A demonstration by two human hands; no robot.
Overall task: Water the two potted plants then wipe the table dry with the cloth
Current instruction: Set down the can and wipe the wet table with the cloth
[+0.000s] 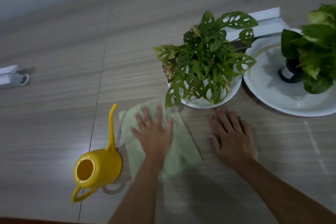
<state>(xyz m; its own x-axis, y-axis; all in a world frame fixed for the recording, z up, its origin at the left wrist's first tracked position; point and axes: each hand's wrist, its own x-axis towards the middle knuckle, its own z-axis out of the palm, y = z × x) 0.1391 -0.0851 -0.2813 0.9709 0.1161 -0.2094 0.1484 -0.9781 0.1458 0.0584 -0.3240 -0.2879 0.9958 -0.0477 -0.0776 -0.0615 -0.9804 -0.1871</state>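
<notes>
A pale green cloth lies spread on the wooden table. My left hand presses flat on it, fingers apart. Flat on the bare table to the cloth's right rests my right hand, holding nothing. A yellow watering can with a long thin spout stands upright left of the cloth. Behind my hands a holey-leaved plant sits on a white plate. A second leafy plant in a dark pot stands on a larger white plate at the right.
White box-like pieces lie behind the plants. Another white and grey object sits at the far left edge. A seam runs down the table left of the can. A dark red strip marks the table's near edge.
</notes>
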